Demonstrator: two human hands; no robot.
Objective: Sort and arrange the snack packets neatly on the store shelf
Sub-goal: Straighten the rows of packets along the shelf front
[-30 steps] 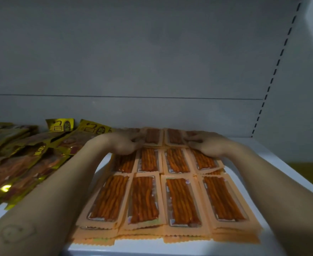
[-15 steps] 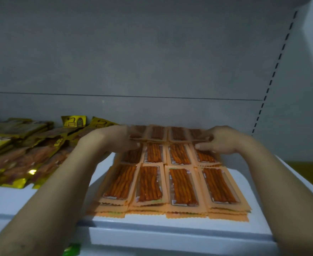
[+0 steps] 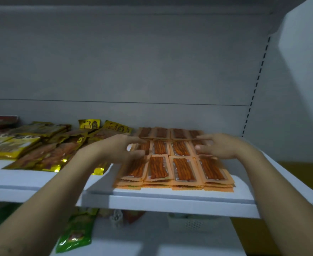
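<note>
Now both hands are up at the shelf, one on each side of the orange snack packets. Those packets lie flat in a tidy block, four across and three rows deep, several layers thick, with the front row close to the shelf's front edge and the back row near the grey back panel.

Left hand is over the left edge of the orange block, level with the middle row, fingers reaching in and loosely spread, thumb below them, nothing gripped that I can see. Right hand mirrors it over the right edge of the block, fingers straight and pointing inward across the middle row. Whether either hand actually touches the packets is hard to tell; the picture is blurred there.

Left of the orange block, a looser heap of gold packets lies on the same shelf, overlapping and angled every which way. Below the orange block and off to the left, a green packet sits on the lower level. Right of the block, a slotted upright runs up the corner.
</note>
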